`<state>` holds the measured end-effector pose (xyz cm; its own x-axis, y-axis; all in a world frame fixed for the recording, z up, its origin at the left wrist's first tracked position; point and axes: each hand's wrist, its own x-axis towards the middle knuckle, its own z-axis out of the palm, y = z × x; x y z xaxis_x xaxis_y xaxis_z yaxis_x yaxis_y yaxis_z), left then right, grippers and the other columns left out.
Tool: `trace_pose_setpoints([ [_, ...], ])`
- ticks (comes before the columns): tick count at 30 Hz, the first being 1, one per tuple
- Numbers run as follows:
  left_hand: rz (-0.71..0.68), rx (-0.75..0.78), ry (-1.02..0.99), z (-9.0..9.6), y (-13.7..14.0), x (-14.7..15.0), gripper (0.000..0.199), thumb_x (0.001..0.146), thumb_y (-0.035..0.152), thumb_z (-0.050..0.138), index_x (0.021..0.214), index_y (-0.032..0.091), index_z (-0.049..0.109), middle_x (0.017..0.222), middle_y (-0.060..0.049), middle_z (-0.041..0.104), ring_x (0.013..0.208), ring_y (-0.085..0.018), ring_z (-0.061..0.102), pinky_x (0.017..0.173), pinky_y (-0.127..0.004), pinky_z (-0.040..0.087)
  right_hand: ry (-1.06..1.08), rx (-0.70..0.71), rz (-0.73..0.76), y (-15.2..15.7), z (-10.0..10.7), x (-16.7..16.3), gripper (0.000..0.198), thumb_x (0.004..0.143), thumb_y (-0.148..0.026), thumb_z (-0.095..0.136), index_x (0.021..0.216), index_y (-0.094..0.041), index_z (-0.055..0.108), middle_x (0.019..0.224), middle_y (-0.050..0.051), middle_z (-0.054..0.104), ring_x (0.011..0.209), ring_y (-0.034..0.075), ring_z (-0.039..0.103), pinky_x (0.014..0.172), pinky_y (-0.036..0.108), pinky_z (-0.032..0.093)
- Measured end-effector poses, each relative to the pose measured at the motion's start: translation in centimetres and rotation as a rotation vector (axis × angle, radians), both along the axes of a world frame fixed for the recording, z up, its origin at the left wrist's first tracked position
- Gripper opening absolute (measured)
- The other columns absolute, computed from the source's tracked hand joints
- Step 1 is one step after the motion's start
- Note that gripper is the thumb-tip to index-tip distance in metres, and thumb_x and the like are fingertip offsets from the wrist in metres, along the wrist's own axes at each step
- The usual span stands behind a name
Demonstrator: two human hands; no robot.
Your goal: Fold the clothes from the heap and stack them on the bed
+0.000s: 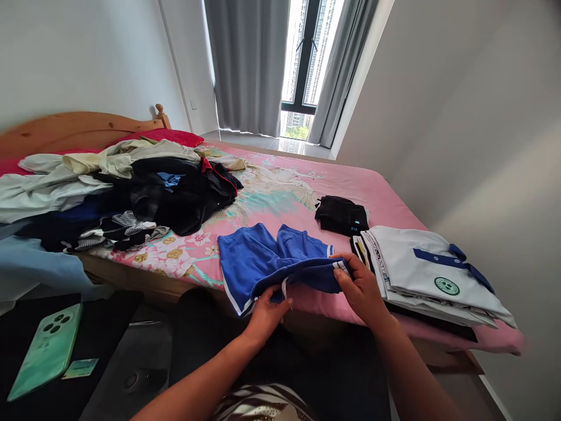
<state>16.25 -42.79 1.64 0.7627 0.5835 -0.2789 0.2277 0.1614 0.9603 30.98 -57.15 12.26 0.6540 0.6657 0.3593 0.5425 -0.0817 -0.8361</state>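
Note:
Blue shorts (252,257) with white side trim lie partly on the near edge of the bed, their legs pointing away from me and the waistband lifted toward me. My right hand (357,286) pinches the waistband's right end between thumb and fingers. Near the middle of the waistband, my left hand (268,313) grips the fabric close to a white drawstring (284,289). Some of the left fingers are tucked under the cloth and hidden. To the right of the shorts sits a stack of folded clothes, topped by a white polo shirt (407,257) with a blue collar and a green round badge.
A folded black garment (342,215) lies behind the stack. A heap of loose clothes (175,187) covers the bed's left side. The pink bedsheet (372,187) reaches toward the window. A green phone (50,348) and a card (81,368) rest on a dark surface at lower left.

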Motion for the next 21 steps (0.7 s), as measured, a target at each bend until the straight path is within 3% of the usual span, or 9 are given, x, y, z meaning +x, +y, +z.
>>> trace_pose_setpoints([
  [8,-0.118,0.130,-0.004,2.5,1.4,-1.0,0.042,0.080,0.054,0.052,0.091,0.017,0.068,0.041,0.006,0.045,0.041,-0.010,0.041,0.049,-0.023,0.030,0.066,0.025,-0.041,-1.1,-2.0,0.7,0.024,0.087,-0.037,0.048,0.103,-0.021,0.057,0.081,0.001,0.054,0.067,0.013,0.046,0.057,0.024,0.038],
  [11,-0.193,0.211,0.036,3.6,2.0,-1.3,0.039,0.079,0.053,0.053,0.073,0.016,0.063,0.047,0.005,0.047,0.044,-0.009,0.041,0.049,-0.022,0.030,0.068,0.002,-0.030,-1.3,-2.6,0.6,0.023,0.087,-0.037,0.049,0.103,-0.022,0.057,0.080,0.001,0.053,0.066,0.013,0.045,0.057,0.024,0.038],
  [15,-0.240,0.097,0.043,4.2,2.0,-0.8,0.033,0.077,0.051,0.053,0.069,0.019,0.050,0.051,0.008,0.040,0.044,-0.007,0.031,0.047,-0.022,0.026,0.057,-0.018,-0.012,-1.0,-2.7,0.1,0.023,0.087,-0.036,0.048,0.103,-0.022,0.057,0.078,0.000,0.053,0.064,0.013,0.045,0.056,0.024,0.037],
  [18,-0.199,0.299,0.069,3.8,1.9,-0.2,0.031,0.070,0.042,0.063,0.065,0.019,0.044,0.059,0.006,0.043,0.054,-0.009,0.038,0.052,-0.022,0.030,0.057,-0.012,-0.005,-0.8,-2.4,-0.2,0.024,0.087,-0.036,0.048,0.103,-0.022,0.057,0.076,0.000,0.052,0.063,0.013,0.044,0.055,0.024,0.037],
  [21,-0.090,0.489,0.098,2.5,2.1,0.0,0.016,0.071,0.027,0.057,0.064,0.019,0.045,0.062,0.005,0.047,0.060,-0.010,0.043,0.057,-0.022,0.034,0.061,-0.003,-0.006,-0.8,-2.3,-0.3,0.023,0.086,-0.036,0.048,0.103,-0.022,0.057,0.076,0.000,0.052,0.063,0.013,0.044,0.055,0.023,0.037],
])
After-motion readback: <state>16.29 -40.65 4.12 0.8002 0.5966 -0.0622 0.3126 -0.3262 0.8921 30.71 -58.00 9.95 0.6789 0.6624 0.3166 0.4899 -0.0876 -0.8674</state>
